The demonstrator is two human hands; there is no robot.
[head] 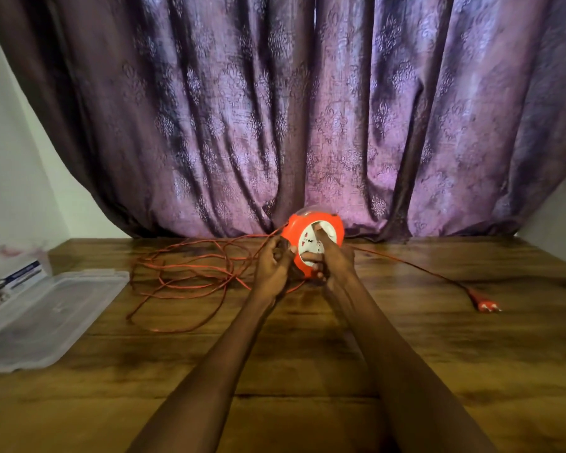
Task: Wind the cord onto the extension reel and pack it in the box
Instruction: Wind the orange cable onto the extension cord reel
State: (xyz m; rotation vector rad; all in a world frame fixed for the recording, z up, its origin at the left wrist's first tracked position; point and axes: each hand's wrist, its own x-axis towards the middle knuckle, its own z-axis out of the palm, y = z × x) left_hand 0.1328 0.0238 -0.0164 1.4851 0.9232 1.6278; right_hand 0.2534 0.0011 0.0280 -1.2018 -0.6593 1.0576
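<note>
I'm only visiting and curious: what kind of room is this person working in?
Probably a room in a home, not a workshop. A heavy purple patterned curtain hangs behind a wooden table, plain white walls close it in, and a clear plastic box sits on the table beside the orange extension reel.

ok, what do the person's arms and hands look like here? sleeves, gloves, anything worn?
Both forearms are bare as far as the frame shows: no sleeves in view. The left hand and right hand wear no gloves. No watch, bracelet or ring can be made out, though the fingers are small and partly hidden. No markings or cables on the arms.
</note>
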